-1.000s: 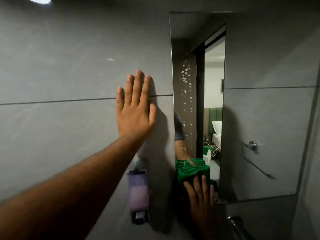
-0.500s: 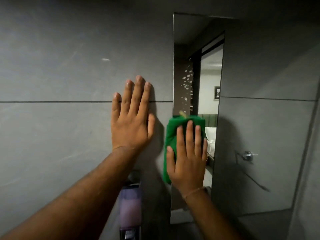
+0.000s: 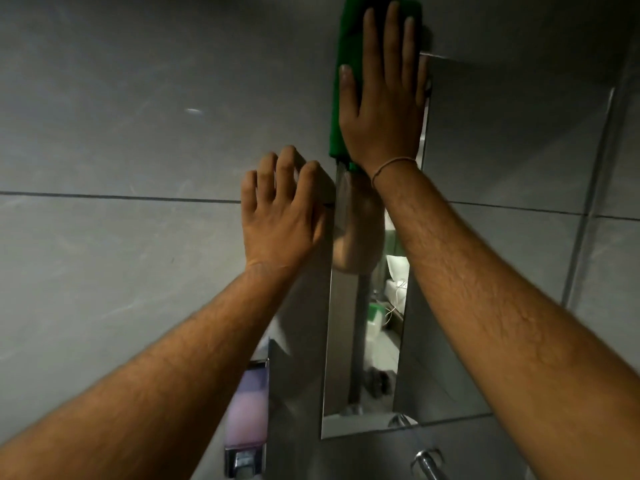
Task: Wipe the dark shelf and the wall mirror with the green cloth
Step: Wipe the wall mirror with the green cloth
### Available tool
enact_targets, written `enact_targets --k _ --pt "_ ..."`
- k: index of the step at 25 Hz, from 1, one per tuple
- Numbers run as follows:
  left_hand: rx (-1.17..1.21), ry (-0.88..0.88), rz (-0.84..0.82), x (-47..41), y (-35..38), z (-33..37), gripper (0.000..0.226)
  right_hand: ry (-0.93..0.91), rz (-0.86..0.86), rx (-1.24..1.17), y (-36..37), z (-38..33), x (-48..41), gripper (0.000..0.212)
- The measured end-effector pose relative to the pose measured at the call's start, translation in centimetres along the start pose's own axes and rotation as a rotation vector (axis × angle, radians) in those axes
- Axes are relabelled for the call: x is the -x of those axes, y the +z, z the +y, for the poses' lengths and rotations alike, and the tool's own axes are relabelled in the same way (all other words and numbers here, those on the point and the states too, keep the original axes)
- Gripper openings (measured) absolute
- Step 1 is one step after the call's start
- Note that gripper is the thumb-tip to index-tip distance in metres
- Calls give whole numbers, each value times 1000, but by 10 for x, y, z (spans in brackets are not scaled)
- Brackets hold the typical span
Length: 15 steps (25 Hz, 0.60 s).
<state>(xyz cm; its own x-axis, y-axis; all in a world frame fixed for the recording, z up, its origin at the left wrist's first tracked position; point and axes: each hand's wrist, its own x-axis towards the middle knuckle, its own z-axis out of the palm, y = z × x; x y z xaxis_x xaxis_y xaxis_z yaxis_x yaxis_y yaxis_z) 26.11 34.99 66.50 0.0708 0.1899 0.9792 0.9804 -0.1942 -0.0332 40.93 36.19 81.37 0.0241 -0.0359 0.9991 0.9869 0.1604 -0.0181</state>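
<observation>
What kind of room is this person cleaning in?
Most likely a bathroom, perhaps a hotel's. Large grey wall tiles cover the wall, a soap dispenser with pinkish liquid is mounted on it, and a narrow wall mirror reflects what looks like a bedroom beyond.

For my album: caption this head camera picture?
Right hand presses green cloth on tall wall mirror.

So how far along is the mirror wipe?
Lower glass of the narrow wall mirror shows no spots. In hand: the right hand presses the green cloth flat at its top edge; the left hand braces on the grey tile. The dark shelf isn't in view.
</observation>
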Motion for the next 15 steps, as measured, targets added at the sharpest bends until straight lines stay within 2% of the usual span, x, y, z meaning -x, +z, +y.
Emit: enact_targets --k 3,5,12,15 --pt "11 48 23 -6 4 9 76 -39 -9 -7 -1 23 -2 63" --pt "3 79 50 -3 8 8 75 -1 -28 8 -4 64 -3 64" --pt "11 94 61 1 15 11 74 331 -70 43 -29 257 0 66" --pt "17 99 66 0 17 10 75 433 -103 51 -39 303 0 68"
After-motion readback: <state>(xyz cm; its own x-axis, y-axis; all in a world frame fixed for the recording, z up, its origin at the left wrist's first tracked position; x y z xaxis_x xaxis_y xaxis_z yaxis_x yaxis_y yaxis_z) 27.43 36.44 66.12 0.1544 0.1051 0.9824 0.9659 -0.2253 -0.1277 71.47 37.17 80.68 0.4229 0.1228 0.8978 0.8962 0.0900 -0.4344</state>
